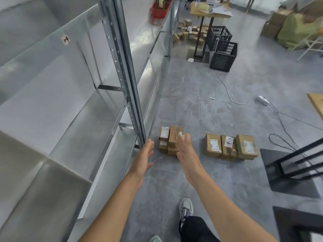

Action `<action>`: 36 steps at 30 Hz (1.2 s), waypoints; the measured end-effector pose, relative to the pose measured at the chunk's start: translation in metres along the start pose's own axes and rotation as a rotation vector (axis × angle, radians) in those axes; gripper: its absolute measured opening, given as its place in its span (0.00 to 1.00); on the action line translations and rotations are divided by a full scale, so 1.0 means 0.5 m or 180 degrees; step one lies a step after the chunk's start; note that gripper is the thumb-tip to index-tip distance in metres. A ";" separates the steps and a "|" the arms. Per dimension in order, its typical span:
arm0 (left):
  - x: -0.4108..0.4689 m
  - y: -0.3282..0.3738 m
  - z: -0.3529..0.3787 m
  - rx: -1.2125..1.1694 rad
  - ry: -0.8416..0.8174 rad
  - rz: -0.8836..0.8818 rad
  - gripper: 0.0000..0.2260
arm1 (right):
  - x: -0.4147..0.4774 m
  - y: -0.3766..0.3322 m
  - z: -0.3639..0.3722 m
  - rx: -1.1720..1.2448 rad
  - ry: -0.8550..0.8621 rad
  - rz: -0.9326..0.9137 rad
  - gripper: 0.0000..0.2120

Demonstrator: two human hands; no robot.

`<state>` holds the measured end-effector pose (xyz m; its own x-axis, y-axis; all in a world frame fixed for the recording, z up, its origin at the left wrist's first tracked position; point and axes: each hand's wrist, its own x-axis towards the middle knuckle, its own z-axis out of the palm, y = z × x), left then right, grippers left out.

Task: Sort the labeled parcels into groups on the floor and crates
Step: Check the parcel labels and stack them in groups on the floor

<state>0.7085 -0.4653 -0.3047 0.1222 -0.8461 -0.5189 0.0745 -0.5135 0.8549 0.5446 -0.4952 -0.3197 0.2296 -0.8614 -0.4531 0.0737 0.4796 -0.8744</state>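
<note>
Both arms stretched forward over the grey floor (218,109), palms facing each other, fingers spread, nothing held. Left hand (144,157) beside the foot of the metal shelving (111,95); right hand (186,151) overlapping the near right corner of a small stack of parcels (168,138), so that corner hidden and contact impossible to judge. Stack set on the floor just beside the shelving's lower edge, at least two layers deep, labels too small to read. A row of three parcels (229,146) well apart to the right, side by side and touching, labels up, print illegible. Two black crates (223,55) far up the floor by a worktop (209,12) leg, contents hard to make out through the mesh. A loose heap of boxes (189,32) behind that leg, partly hidden by it. White cable (227,89) trailing across the floor to a power strip (262,100). Dark frame (293,165) cut off at the right edge. One shoe (186,208) and a dark trouser leg at the bottom edge.
</note>
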 end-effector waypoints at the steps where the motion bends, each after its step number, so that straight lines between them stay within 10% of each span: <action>1: 0.029 0.007 0.004 0.0047 -0.0029 -0.0021 0.29 | 0.027 -0.005 -0.006 0.0020 0.0024 0.0014 0.53; 23: 0.755 0.066 0.137 0.0171 0.0240 -0.1206 0.30 | 0.767 -0.004 -0.200 0.0194 0.0222 0.0927 0.39; 36: 1.273 -0.200 0.132 0.0616 -0.0142 -0.1651 0.26 | 1.185 0.327 -0.212 0.0202 0.0560 0.1415 0.35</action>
<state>0.7137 -0.9618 -0.7204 0.0756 -0.4784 -0.8749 -0.0699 -0.8778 0.4740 0.5898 -0.9449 -0.7493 0.0850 -0.5833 -0.8078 0.0659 0.8123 -0.5796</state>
